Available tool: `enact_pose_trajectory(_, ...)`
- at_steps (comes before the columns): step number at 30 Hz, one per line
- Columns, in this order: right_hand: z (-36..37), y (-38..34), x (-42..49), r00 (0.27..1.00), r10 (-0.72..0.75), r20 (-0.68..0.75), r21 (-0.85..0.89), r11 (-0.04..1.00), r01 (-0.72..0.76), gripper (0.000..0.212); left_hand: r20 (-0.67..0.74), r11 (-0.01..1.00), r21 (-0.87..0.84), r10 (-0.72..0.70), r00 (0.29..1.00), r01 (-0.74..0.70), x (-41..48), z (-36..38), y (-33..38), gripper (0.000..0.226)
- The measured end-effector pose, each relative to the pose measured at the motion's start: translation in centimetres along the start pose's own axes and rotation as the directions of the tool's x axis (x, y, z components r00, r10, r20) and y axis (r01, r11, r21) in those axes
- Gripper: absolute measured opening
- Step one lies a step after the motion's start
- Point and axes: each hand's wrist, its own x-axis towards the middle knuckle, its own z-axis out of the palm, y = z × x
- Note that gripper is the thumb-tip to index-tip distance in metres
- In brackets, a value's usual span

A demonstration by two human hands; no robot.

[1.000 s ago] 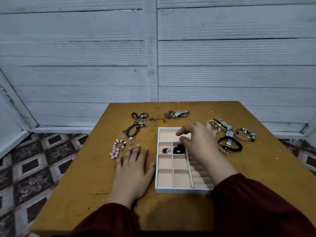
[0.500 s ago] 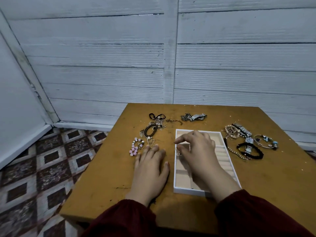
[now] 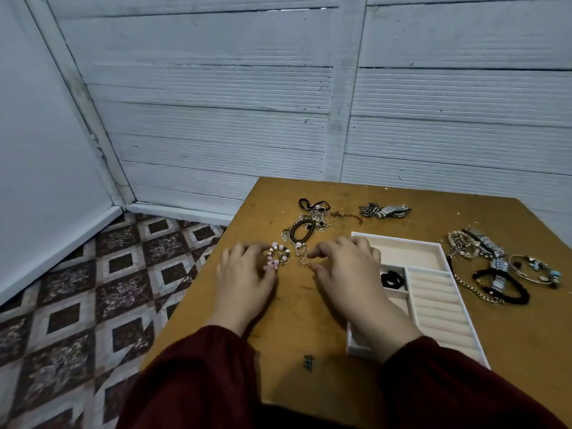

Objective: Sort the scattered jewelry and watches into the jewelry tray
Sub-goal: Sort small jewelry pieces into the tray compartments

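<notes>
Left of the jewelry tray (image 3: 396, 241), the bead bracelet (image 3: 275, 258) is being touched by the left grip (image 3: 244, 274), grasp unclear; the released right grip (image 3: 343, 269) is being poised beside small rings (image 3: 303, 261), best pinched singly.

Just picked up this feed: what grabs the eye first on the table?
The left hand and right hand sit either side of the pink bead bracelet, left of the white jewelry tray; any grip is unclear. The tray shows one black piece in a small compartment. A tangle of watches and chains lies to its right.
</notes>
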Motion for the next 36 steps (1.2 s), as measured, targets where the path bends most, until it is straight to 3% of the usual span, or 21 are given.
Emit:
enact_pose_trajectory(4,0.7,-0.3,0.9,1.0,-0.002,0.019,-0.039,0.999,0.003,0.023,0.005,0.999,-0.028,-0.022,1.0,0.022,1.1,0.1,-0.5,0.034)
enact_pose_trajectory(13,2.2,-0.9,2.4,0.999,-0.005,0.035,-0.079,0.997,0.008,0.022,0.045,0.997,0.082,0.001,0.999,-0.005,1.3,0.6,-0.8,0.029)
enact_pose_trajectory(21,3.3,-1.4,3.2,0.999,0.001,0.042,-0.092,0.996,0.003,0.023,0.003,0.997,0.071,0.028,1.0,-0.028,1.3,0.8,-1.0,0.02)
enact_pose_trajectory(31,3.7,-2.4,4.3,0.993,-0.013,0.117,-0.176,0.984,0.034,0.023,-0.144,0.969,-0.248,-0.03,0.989,-0.007,1.7,1.2,-1.8,0.011)
enact_pose_trajectory(36,4.0,-2.7,4.7,0.988,-0.009,0.154,-0.211,0.977,0.042,0.025,-0.197,0.95,-0.312,-0.048,0.979,-0.016,1.8,1.3,-2.0,0.009)
